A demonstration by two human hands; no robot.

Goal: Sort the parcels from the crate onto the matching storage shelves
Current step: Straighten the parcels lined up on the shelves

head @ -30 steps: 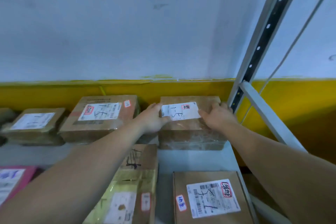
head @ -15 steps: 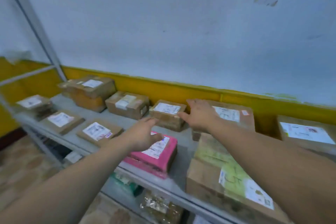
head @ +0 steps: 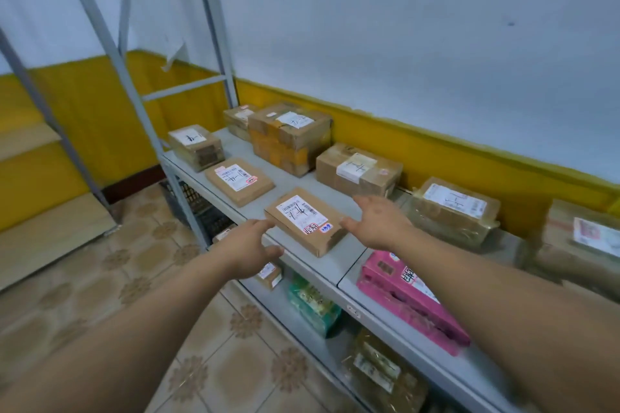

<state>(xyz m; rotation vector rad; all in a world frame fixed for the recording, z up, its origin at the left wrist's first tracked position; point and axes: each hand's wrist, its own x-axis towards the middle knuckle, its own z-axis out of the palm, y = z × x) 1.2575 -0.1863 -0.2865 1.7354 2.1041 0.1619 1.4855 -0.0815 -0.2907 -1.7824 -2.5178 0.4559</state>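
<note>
We see a pale wall [head: 402, 27] with a yellow band [head: 436, 151] low down, and a floor [head: 134, 278] of tiles with flower shapes. A grey shelf [head: 349, 253] runs along the wall with brown boxes on it. A black crate [head: 198, 208] sits under the shelf's left end.

Near the front edge lies a flat parcel [head: 303, 221]. Its white label has a barcode and a big black hand-drawn mark. Below the label are a small sticker with red signs and one with blue signs. A second parcel [head: 239, 180] to its left has a label like it and a red sticker too. The tall box [head: 290, 137] at the back has orange tape and a white label with a black scribble. The pink box [head: 411, 298] on the right has a white label with red signs. All the writing is too blurry for us to read.

Our left hand [head: 250, 250] is spread open and holds nothing. Its fingertips are just beside the flat parcel's near left corner, and we cannot tell if they touch. Our right hand [head: 377, 223] is spread open too, just beside the parcel's right side, and holds nothing.

Half a second ago the left hand was over the pink box and the right hand reached toward a box by the wall. Now both hands have moved left to the flat parcel, and the pink box lies under the right arm. A second ago both hands held a box at the shelf's right end.
</note>
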